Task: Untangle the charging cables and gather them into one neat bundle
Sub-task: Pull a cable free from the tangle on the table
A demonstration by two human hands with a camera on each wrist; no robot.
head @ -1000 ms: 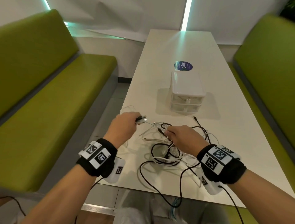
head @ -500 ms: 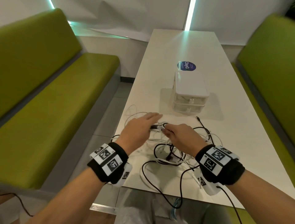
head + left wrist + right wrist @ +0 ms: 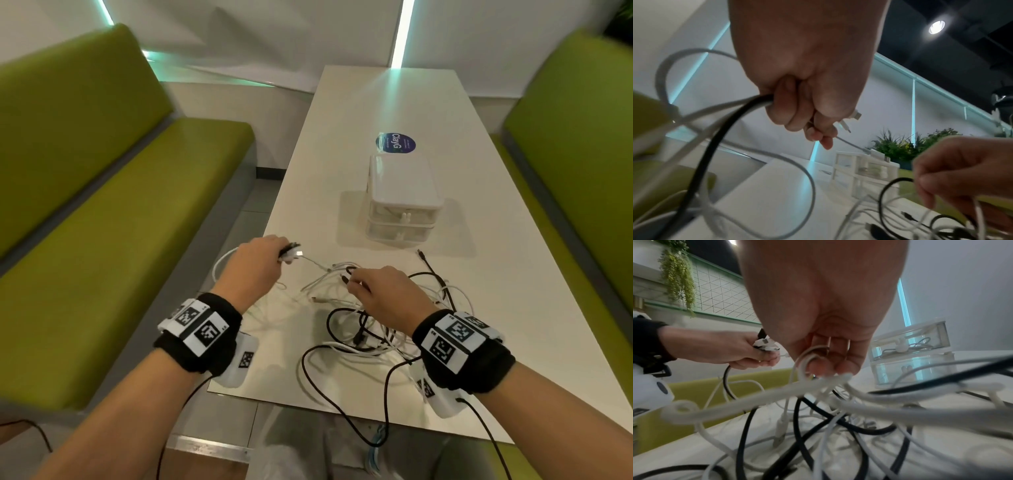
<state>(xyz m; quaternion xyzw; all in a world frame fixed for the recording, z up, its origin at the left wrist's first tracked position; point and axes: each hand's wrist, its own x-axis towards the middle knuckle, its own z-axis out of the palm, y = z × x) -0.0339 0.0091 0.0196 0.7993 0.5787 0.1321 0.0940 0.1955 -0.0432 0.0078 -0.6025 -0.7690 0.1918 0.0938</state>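
Observation:
A tangle of black and white charging cables (image 3: 370, 329) lies on the near end of the white table (image 3: 513, 308). My left hand (image 3: 263, 263) is raised at the table's left edge and grips several cable ends (image 3: 291, 253), black and white, in a fist (image 3: 797, 110); plugs (image 3: 764, 344) stick out past the knuckles. A thin white cable (image 3: 317, 265) runs from them to the pile. My right hand (image 3: 376, 291) hovers over the tangle and pinches cable strands (image 3: 812, 356), a black loop (image 3: 894, 181) among them, at its fingertips.
A small white two-drawer box (image 3: 400, 202) stands just beyond the cables, with a round blue sticker (image 3: 395, 142) behind it. Green bench seats (image 3: 120, 222) flank the table on both sides. One black cable (image 3: 342, 404) hangs over the near table edge.
My left hand reached in to the pile beside my right hand half a second ago, and has since drawn back left and up with cable ends gripped. The right hand stayed over the tangle.

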